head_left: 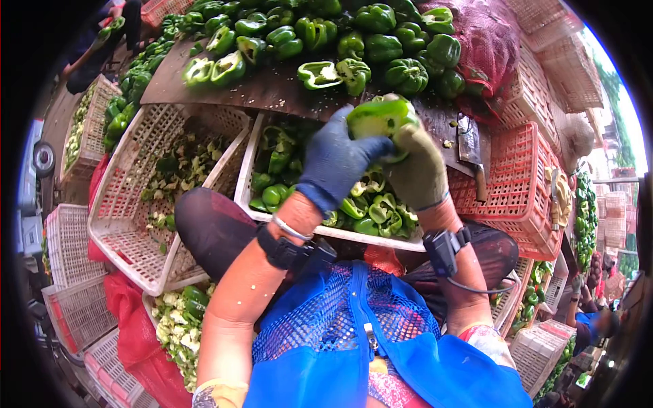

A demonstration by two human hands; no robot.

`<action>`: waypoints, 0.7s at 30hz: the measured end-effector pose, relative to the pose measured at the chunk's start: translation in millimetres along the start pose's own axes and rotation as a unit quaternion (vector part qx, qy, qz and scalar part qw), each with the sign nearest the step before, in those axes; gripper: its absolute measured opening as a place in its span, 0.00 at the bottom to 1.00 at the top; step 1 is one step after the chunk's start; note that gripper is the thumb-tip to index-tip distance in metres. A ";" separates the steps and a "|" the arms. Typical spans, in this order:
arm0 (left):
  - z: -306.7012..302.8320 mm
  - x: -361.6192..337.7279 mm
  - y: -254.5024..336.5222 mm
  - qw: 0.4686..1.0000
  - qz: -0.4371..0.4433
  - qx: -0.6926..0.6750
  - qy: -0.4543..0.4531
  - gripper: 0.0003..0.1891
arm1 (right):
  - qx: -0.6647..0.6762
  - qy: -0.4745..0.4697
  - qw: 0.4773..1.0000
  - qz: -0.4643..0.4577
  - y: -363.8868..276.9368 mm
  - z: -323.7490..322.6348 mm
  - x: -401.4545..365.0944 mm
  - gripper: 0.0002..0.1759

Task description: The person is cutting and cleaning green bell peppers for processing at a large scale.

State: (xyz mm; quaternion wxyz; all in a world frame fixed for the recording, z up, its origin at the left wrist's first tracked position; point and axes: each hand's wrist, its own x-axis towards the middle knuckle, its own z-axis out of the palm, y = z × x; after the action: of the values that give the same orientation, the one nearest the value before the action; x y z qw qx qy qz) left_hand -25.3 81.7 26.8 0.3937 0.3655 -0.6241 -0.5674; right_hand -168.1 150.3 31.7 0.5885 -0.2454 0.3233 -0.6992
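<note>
- Left hand [337, 163], blue glove: closed on the green pepper [377, 117], gripping its left side.
- Right hand [418, 170], tan glove: closed on the same pepper from the right and below, thumb apparently working at its open face.
- Green pepper: cut open, held in the air just off the near edge of the wooden board [272, 88], above the white crate [354, 234].
- Done, by the look of it: many opened pepper pieces [374, 207] lie in the white crate, and pale seed-and-core scraps [183, 163] are scattered in the crate to its left.
- Waiting: several halved peppers [214, 68] along the board's near-left part.
- Left to do, as judged: a large heap of whole peppers [381, 47] covers the board's far edge, so the work seems far from finished.
- Cleaver [471, 146]: lying idle at the board's right edge, beside the red crate [517, 183].
</note>
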 end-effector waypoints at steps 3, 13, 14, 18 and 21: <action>-2.4 -18.4 -13.7 1.000 0.002 0.010 0.008 0.27 | -0.156 0.031 0.987 0.014 -6.0 22.3 -27.2 0.40; -26.9 -52.1 -11.9 0.903 0.264 0.340 -0.005 0.18 | -0.224 0.030 0.958 0.178 7.0 18.4 -58.0 0.36; -26.3 -52.8 -16.7 0.899 0.264 0.350 0.001 0.18 | -0.175 0.044 0.970 0.161 18.6 15.1 -59.8 0.35; -24.9 -45.4 -36.1 0.923 0.155 0.353 0.015 0.17 | -0.028 0.077 0.984 0.160 50.1 4.9 -67.0 0.36; -25.5 -26.2 -57.3 0.939 0.082 0.330 0.044 0.18 | -0.060 0.147 0.980 0.115 64.7 14.8 -62.6 0.37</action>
State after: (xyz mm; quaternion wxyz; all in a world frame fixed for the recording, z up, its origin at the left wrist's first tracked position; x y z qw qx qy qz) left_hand 9.4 89.5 -31.1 0.3234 0.4471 -0.7863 -0.2780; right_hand -102.7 203.0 -4.0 0.5953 -0.1354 0.4739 -0.6346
